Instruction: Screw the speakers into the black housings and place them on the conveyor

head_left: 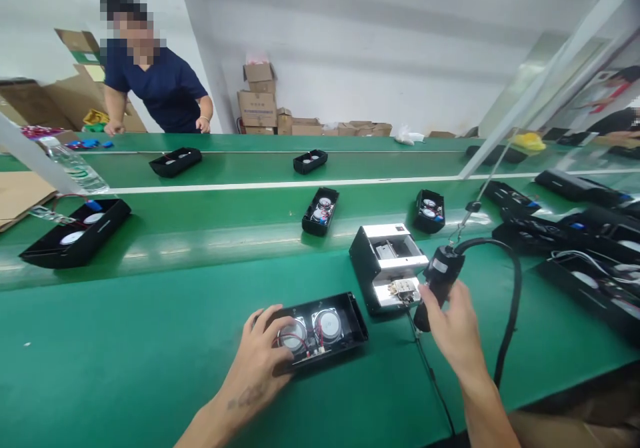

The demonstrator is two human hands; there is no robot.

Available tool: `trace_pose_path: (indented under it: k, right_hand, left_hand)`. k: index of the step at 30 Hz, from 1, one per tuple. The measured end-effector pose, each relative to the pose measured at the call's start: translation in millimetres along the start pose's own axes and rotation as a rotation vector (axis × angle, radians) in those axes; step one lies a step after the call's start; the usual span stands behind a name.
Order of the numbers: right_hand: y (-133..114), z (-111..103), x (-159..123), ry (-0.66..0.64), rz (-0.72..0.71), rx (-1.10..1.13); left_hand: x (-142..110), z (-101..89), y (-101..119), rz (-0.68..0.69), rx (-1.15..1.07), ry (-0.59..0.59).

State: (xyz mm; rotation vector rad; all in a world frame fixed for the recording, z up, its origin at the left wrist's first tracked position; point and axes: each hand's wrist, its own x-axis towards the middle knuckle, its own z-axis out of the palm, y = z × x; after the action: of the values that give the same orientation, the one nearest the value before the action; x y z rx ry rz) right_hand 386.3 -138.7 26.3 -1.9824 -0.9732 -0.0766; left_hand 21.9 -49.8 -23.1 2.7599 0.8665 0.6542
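Observation:
On the green bench lies a black speaker box [350, 335] with its inside facing up, two round speaker drivers and red and black wires showing. My left hand [265, 345] grips its left end, fingers curled over the edge. My right hand [455, 328] is wrapped round a black electric screwdriver [443, 275] that hangs from a hook and cord. The screwdriver's lower end points down, to the right of the speaker box and apart from it. Just behind the tool stands a black-and-white screw feeder [367, 268], partly covered by the screwdriver.
Open speaker boxes [320, 211] lie along the green conveyor [240, 215]; several more [595, 281] are piled at the right. A thick black cable [517, 288] loops beside my right arm. A plastic bottle [75, 168] lies at the left. Across the line stands a person [155, 95].

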Motion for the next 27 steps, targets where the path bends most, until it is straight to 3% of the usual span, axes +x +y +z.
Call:
trace_pose_path:
  k: [1,3,7,12,14,17,20,24,27]
  right_hand:
    - [7,5,4,-0.085,0.067,0.065]
    - [15,14,6,-0.132,0.145,0.256]
    - [4,17,5,-0.135,0.119,0.587]
    - [-40,3,21,0.177,-0.092,0.909]
    - [-53,4,29,0.212,-0.144,0.944]
    - [-60,10,34,0.121,-0.121,0.868]
    - [-63,11,27,-0.072,-0.089,0.826]
    - [-92,12,-7,-0.285,-0.093,1.085]
    - [-125,24,-41,-0.401,-0.126,1.3]
  left_hand:
    - [-1,0.4,-1,0.004,0.008,-0.005]
    - [-3,1.5,-5,0.009,0.027,-0.012]
    - [-9,9.0,-17,0.065,0.072,0.037]
    - [-4,16.6,-25,0.111,0.096,0.097]
    - [1,16.2,-25,0.115,0.085,0.098]
    - [4,14.8,-22,0.088,0.051,0.079]
    - [3,14.8,-16,0.003,0.0,0.066]
    - [6,15.8,-6,-0.057,-0.065,0.065]
    - [11,15.5,0,-0.088,-0.084,0.055]
